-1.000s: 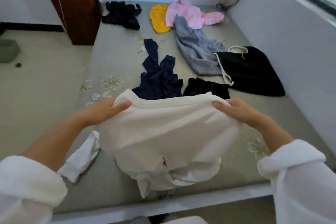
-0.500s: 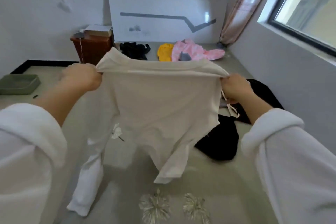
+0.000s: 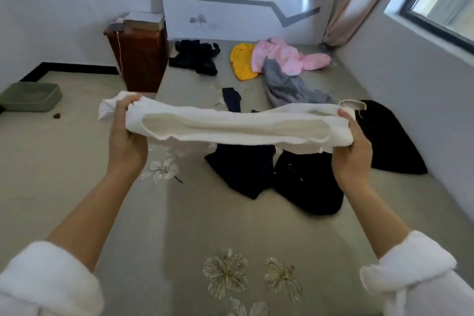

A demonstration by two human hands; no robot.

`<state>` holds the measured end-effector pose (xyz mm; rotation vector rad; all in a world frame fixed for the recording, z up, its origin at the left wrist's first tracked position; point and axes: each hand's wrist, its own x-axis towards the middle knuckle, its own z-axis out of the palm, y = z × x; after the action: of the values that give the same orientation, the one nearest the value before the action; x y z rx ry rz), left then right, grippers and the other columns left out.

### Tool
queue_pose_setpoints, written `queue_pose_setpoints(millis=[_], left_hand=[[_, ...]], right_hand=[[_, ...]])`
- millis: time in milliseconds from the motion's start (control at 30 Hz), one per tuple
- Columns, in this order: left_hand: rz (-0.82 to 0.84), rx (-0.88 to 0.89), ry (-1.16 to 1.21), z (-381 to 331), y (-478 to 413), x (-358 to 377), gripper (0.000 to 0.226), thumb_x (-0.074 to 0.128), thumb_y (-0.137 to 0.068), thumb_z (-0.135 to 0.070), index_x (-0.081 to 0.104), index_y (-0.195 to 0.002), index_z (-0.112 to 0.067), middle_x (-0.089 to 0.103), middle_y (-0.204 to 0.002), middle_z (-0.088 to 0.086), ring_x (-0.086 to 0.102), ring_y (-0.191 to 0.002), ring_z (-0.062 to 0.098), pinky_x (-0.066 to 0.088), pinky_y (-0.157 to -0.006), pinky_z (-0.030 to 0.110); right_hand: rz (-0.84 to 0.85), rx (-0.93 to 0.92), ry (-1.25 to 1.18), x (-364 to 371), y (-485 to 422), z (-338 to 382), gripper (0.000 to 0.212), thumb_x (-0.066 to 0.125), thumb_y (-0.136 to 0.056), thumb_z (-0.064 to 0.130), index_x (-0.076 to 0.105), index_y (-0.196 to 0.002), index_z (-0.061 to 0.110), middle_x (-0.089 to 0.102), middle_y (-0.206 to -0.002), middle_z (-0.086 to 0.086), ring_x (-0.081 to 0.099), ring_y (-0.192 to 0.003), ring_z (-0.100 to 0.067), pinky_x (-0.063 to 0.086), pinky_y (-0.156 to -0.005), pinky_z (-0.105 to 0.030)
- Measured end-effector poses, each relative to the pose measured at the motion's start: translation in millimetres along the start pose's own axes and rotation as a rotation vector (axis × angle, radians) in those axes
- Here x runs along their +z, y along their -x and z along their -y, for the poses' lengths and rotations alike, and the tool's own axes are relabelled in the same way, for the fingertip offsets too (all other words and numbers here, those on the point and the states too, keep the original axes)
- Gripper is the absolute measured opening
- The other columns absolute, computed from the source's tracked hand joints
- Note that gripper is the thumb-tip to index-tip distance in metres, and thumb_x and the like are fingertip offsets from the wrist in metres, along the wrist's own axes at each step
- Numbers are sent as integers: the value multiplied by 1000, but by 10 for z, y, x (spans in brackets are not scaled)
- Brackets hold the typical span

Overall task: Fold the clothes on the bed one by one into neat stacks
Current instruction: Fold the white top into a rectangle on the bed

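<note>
step: opening out the white top for folding | grip: left hand and right hand are each clutching a bunched end, fingers curling round cloth | place: top is hanging taut in the air above the bed | advice: probably worth laying it flat on the near sheet, short of the navy garment, and smoothing the sleeves before folding
</note>
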<state>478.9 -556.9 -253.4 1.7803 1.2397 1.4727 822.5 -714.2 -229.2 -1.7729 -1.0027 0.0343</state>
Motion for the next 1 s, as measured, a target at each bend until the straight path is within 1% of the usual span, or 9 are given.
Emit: queue_pose_setpoints(millis=[67,167,233,333,467,600,667,800,1000], left_hand=[[141,-72,-35,233,304,-57,43,47,-90,3,49,-126,-21,52,-120,3,51,-107,20,41,-85,14],[358,-228,-182,746,1121,-230,37,49,-91,3,52,-126,-10,52,-129,15,50,-114,31,40,-87,30],[469,-365,-332,1039,1413,-331,42,49,-90,7,53,-128,-10,52,-132,20,50,-116,37,40,-88,37],[773,-500,-596,1330,1875,-446,42,50,-96,-9,48,-137,-15,42,-143,22,40,-129,37,32,-99,37],[1008,-631,-679,1559,2197,-504,47,47,-98,-13,38,-145,-17,31,-150,18,30,-137,33,26,-107,32],[1185,-675,-768,1790,2418,-559,46,47,-96,-12,44,-141,-21,33,-150,16,35,-134,33,34,-107,35],[1266,-772,-795,1903,2579,-584,50,47,-95,-9,41,-143,-19,28,-153,16,32,-137,33,31,-109,34],[1362,-939,-706,2052,2932,-521,49,52,-91,-13,45,-140,-16,41,-147,11,44,-130,29,39,-100,32],[1089,-929,-741,2106,3306,-56,23,49,-93,-22,55,-112,-11,61,-115,13,54,-94,26,39,-73,30]], right_hand=[[75,14,59,29,418,-376,48,49,-93,-2,54,-134,21,57,-119,8,52,-105,-5,38,-87,-10],[278,146,155,111,924,-864,47,49,-93,0,53,-136,19,57,-131,-2,50,-116,-15,37,-92,-24],[472,230,252,174,1274,-1125,47,48,-95,1,51,-139,17,53,-139,-5,48,-126,-22,36,-97,-27],[714,376,412,271,1735,-1436,47,44,-97,3,46,-142,16,47,-144,-12,46,-129,-29,35,-99,-28],[860,525,543,379,2076,-1663,45,41,-97,4,47,-141,14,51,-139,-17,52,-120,-32,40,-95,-32],[977,496,695,365,2251,-1796,44,42,-91,2,63,-123,24,66,-114,-10,56,-87,-22,43,-75,-26],[1105,464,870,350,2388,-1869,38,45,-90,8,65,-116,27,66,-112,-6,59,-89,-21,45,-74,-26],[1212,597,883,440,2773,-1977,38,49,-95,15,58,-131,23,56,-132,-7,55,-117,-26,42,-95,-29],[1133,716,661,827,3270,-2043,41,46,-89,3,60,-126,15,49,-136,-11,50,-121,-27,42,-96,-31]])
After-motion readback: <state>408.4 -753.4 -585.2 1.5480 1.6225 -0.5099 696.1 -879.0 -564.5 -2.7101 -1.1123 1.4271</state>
